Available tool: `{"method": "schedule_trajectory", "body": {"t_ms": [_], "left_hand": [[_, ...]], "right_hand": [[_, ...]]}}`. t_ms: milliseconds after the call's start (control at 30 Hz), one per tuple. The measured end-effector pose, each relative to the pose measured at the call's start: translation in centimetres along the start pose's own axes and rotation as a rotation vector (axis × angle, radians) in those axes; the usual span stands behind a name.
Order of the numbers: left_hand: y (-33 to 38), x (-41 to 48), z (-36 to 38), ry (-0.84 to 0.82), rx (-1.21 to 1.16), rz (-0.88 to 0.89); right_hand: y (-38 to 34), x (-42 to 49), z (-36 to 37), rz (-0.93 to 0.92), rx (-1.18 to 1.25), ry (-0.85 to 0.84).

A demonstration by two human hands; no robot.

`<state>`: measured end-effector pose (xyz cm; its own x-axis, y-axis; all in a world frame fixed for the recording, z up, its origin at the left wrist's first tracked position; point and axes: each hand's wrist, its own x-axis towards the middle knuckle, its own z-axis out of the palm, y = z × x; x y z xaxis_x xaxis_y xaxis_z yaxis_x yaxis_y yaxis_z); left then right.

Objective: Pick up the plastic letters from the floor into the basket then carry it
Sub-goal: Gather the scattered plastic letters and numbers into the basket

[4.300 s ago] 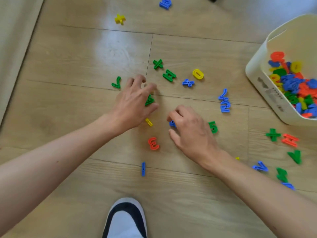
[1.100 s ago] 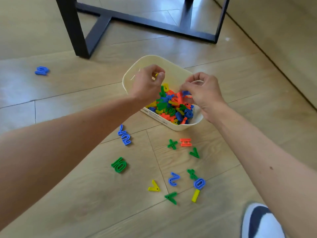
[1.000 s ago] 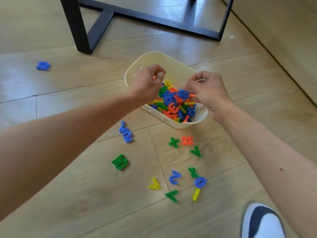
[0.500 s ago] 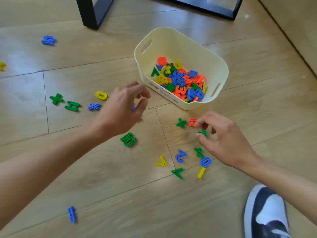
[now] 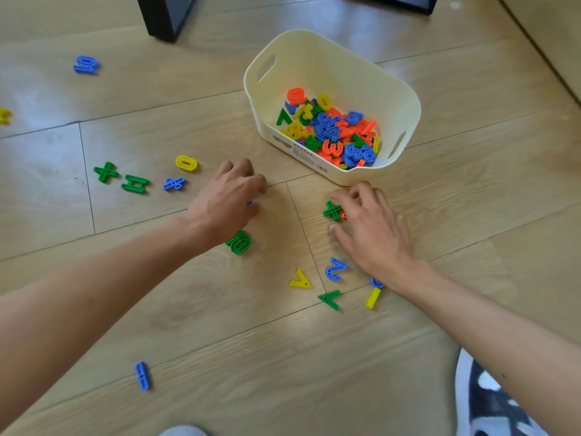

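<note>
The cream plastic basket [image 5: 333,45] stands on the wooden floor at upper centre, with a pile of coloured letters [image 5: 330,130] inside. My left hand [image 5: 226,199] is down on the floor left of the basket, fingers curled over small blue letters [image 5: 249,202] that are mostly hidden. My right hand [image 5: 374,228] is in front of the basket, its fingertips curled onto an orange letter [image 5: 344,215] beside a green plus [image 5: 332,210]. A green piece [image 5: 239,242], a yellow V [image 5: 300,280], a blue 2 [image 5: 335,269] and a yellow bar [image 5: 373,298] lie loose nearby.
More pieces lie to the left: a green plus [image 5: 106,172], a green H [image 5: 135,184], a blue percent sign [image 5: 174,183], a yellow 0 [image 5: 186,163], a blue piece [image 5: 85,64]. A blue bar [image 5: 142,376] lies near me. A black table leg [image 5: 163,14] stands behind; my shoe [image 5: 490,401] is lower right.
Both hands left the basket and dropped to the floor. The left hand went onto the blue letters. The right hand settled on the orange letter by the green plus.
</note>
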<state>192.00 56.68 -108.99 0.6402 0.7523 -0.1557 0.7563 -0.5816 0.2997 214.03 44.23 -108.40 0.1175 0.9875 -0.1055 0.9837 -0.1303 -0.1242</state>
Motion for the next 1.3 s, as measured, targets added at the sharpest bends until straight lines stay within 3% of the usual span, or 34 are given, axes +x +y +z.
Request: {"method": "schedule_trajectory", "body": {"t_ms": [333,667,833,1033,1300], "left_hand": [[1.4,-1.3,-0.7,0.061,-0.287,0.050],[1.7,-2.2,-0.9,0.081,-0.603,-0.073],[2.2,-2.6,-1.8,0.099,-0.802,-0.170],[3.9,0.0,-6.1,0.181,-1.115,-0.182],[5.5,9.5,-8.0,0.324,-1.014,-0.212]], "right_hand": [[0.0,0.8,0.1,-0.078,0.064,-0.041],[-0.3,1.5,0.4,-0.192,0.112,-0.044],[-2.2,0.8,-2.6,-0.225,0.338,0.013],[-3.0,4.2,-10.4,0.047,0.998,0.092],[0.8,12.0,-10.4,0.296,0.959,0.072]]}}
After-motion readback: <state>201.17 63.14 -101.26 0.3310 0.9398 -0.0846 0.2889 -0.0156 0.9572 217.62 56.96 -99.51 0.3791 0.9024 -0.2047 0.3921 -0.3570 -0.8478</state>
